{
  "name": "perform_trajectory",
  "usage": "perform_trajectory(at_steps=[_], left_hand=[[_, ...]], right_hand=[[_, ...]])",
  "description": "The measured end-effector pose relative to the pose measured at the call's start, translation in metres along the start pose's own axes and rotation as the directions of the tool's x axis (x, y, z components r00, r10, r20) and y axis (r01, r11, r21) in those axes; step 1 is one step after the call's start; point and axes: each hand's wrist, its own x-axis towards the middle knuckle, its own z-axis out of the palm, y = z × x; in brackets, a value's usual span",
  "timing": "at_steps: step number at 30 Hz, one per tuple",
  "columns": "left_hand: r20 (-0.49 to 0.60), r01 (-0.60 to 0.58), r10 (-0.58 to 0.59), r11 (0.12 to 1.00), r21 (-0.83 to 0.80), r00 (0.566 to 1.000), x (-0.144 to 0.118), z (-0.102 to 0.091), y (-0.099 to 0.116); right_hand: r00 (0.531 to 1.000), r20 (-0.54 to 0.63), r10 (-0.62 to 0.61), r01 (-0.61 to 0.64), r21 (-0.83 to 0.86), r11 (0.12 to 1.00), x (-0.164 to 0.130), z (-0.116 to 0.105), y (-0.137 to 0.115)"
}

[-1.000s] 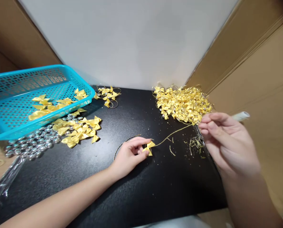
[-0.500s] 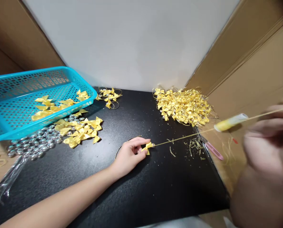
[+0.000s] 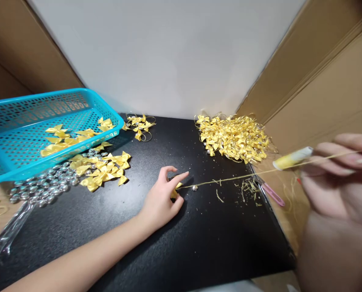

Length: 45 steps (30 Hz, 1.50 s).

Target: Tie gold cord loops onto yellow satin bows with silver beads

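Observation:
My left hand (image 3: 160,199) rests on the black table (image 3: 229,231), its thumb and index fingertips spread. A yellow ribbon bow (image 3: 175,191) sits in its curled fingers, mostly hidden by them. From the bow a thin gold thread (image 3: 232,179) runs right, with a small silvery bead (image 3: 194,187) on it just beyond the fingertips. My right hand (image 3: 341,182), raised at the right edge and partly blurred, pinches the far end of this thread. Scissors with a pink handle (image 3: 273,194) and thread scraps (image 3: 250,187) lie below the thread at the table's right edge.
A blue plastic basket (image 3: 103,106) with yellow bows stands at the left. Silver beads (image 3: 47,184) and loose bows (image 3: 106,172) lie before it. A heap of bows with gold loops (image 3: 234,138) sits back right, near a thread spool (image 3: 292,158). Behind rises a white panel (image 3: 168,52).
The left thumb and index finger have parted, and the bow is now deeper in that hand. The bead stands apart from the bow along the thread. My right hand has shifted slightly, its fingers showing more.

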Motion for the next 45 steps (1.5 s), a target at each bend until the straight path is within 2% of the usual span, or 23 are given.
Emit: perform_trajectory(at_steps=[1, 3, 6, 9, 10, 13, 15, 17, 19, 20, 22, 24, 25, 28, 31, 33, 36, 41, 45], left_hand=[[-0.013, -0.039, 0.04, 0.996, 0.081, 0.999, -0.001, -0.001, 0.0], [-0.019, -0.129, 0.135, 0.975, 0.182, 0.991, 0.0, -0.003, -0.001], [0.002, -0.242, 0.246, 0.95, 0.196, 0.969, 0.011, -0.006, -0.001], [0.129, -0.303, 0.285, 0.939, 0.16, 0.95, 0.034, -0.011, 0.0], [0.222, -0.357, 0.319, 0.921, 0.154, 0.921, 0.042, -0.012, 0.001], [0.455, -0.508, 0.417, 0.856, 0.094, 0.787, 0.064, -0.011, 0.002], [0.537, -0.559, 0.442, 0.826, 0.067, 0.718, 0.071, -0.007, 0.001], [0.568, -0.568, 0.453, 0.822, 0.031, 0.687, 0.072, -0.004, -0.003], [0.547, -0.515, 0.452, 0.856, -0.045, 0.704, 0.07, -0.002, -0.006], [0.511, -0.456, 0.444, 0.883, -0.109, 0.736, 0.068, -0.003, -0.006], [0.379, -0.274, 0.376, 0.915, -0.298, 0.845, 0.067, -0.007, -0.005], [0.229, -0.062, 0.215, 0.843, -0.534, 0.949, 0.066, -0.013, 0.001], [0.18, 0.024, 0.122, 0.761, -0.648, 0.976, 0.067, -0.017, 0.005], [0.162, 0.156, -0.032, 0.504, -0.85, 0.986, 0.067, -0.026, 0.02], [0.134, 0.152, -0.075, 0.368, -0.917, 0.988, 0.065, -0.033, 0.03], [0.111, 0.136, -0.093, 0.325, -0.936, 0.989, 0.062, -0.037, 0.034], [0.087, 0.116, -0.111, 0.29, -0.95, 0.99, 0.057, -0.044, 0.037], [0.086, 0.11, -0.102, 0.256, -0.96, 0.991, 0.049, -0.052, 0.039], [0.117, 0.128, -0.056, 0.26, -0.957, 0.992, 0.046, -0.056, 0.038]], right_hand=[[0.995, 0.025, 0.095, -0.098, 0.137, 0.986, -0.004, 0.01, 0.002], [0.988, 0.067, 0.14, -0.154, 0.294, 0.943, -0.014, 0.023, 0.009], [0.978, 0.119, 0.173, -0.204, 0.349, 0.914, -0.029, 0.029, 0.021], [0.95, 0.224, 0.216, -0.286, 0.353, 0.891, -0.039, 0.031, 0.028], [0.938, 0.263, 0.226, -0.311, 0.351, 0.883, -0.042, 0.033, 0.029], [0.912, 0.286, 0.293, -0.379, 0.316, 0.87, -0.046, 0.042, 0.035], [0.888, 0.245, 0.39, -0.448, 0.265, 0.854, -0.049, 0.047, 0.043], [0.849, 0.21, 0.485, -0.525, 0.216, 0.823, -0.052, 0.05, 0.054], [0.815, 0.193, 0.546, -0.577, 0.182, 0.796, -0.054, 0.051, 0.064], [0.806, 0.191, 0.561, -0.59, 0.168, 0.79, -0.054, 0.051, 0.068], [0.799, 0.199, 0.568, -0.594, 0.114, 0.796, -0.055, 0.053, 0.072], [0.795, 0.229, 0.561, -0.582, 0.029, 0.813, -0.054, 0.059, 0.071], [0.792, 0.251, 0.557, -0.572, -0.015, 0.82, -0.053, 0.063, 0.068], [0.792, 0.313, 0.525, -0.523, -0.098, 0.847, -0.048, 0.081, 0.054], [0.823, 0.367, 0.433, -0.424, -0.109, 0.899, -0.041, 0.099, 0.038], [0.835, 0.41, 0.366, -0.36, -0.096, 0.928, -0.038, 0.108, 0.03], [0.822, 0.468, 0.325, -0.319, -0.093, 0.943, -0.035, 0.115, 0.023], [0.774, 0.521, 0.36, -0.373, -0.084, 0.924, -0.037, 0.12, 0.021], [0.766, 0.512, 0.389, -0.413, -0.073, 0.908, -0.039, 0.124, 0.02]])
